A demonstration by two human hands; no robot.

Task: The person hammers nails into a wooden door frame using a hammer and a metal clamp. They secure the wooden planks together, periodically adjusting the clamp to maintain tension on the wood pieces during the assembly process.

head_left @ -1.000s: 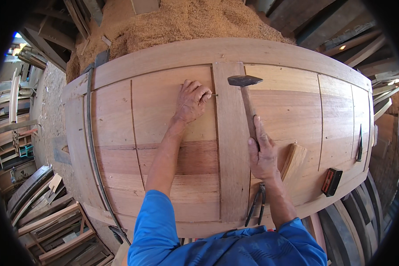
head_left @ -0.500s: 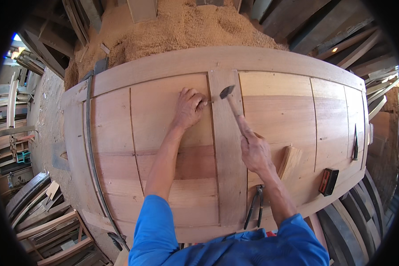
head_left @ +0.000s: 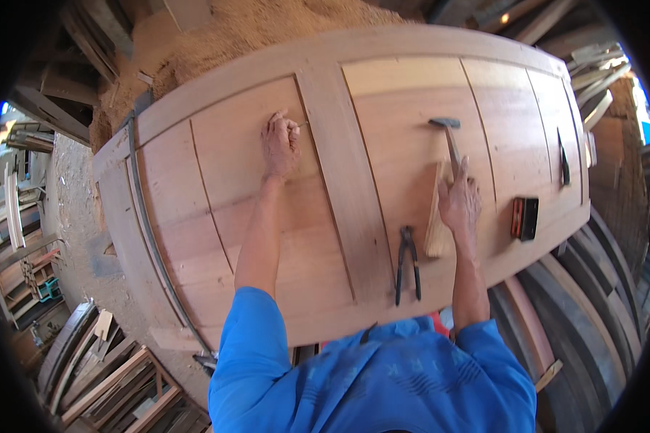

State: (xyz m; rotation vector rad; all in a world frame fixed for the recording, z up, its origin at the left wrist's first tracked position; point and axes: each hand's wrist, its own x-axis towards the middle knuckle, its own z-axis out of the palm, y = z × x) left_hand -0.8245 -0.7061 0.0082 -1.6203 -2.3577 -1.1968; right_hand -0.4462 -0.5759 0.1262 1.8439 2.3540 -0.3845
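A large wooden door panel (head_left: 365,195) with a frame and grooved boards lies flat before me. On its left half my left hand (head_left: 280,144) is closed in a pinch beside the middle rail. A thin nail-like piece (head_left: 303,124) sticks out from its fingertips toward the rail's edge; its exact kind is too small to tell. Over the right half, my right hand (head_left: 461,206) grips the handle of a hammer (head_left: 445,123), its dark head pointing away from me. Just left of the right hand lies a wood offcut (head_left: 435,234).
Dark-handled pincers (head_left: 406,265) lie near the panel's front edge. To the right are a small black-and-orange box (head_left: 524,218) and a chisel-like tool (head_left: 564,162). A long bar clamp (head_left: 148,231) spans the left end. Sawdust (head_left: 267,32) and stacked timber (head_left: 585,317) surround the panel.
My right hand has swung the hammer away from the middle rail, to the right. The left hand keeps its pinch beside the rail. The whole view has shifted and tilted.
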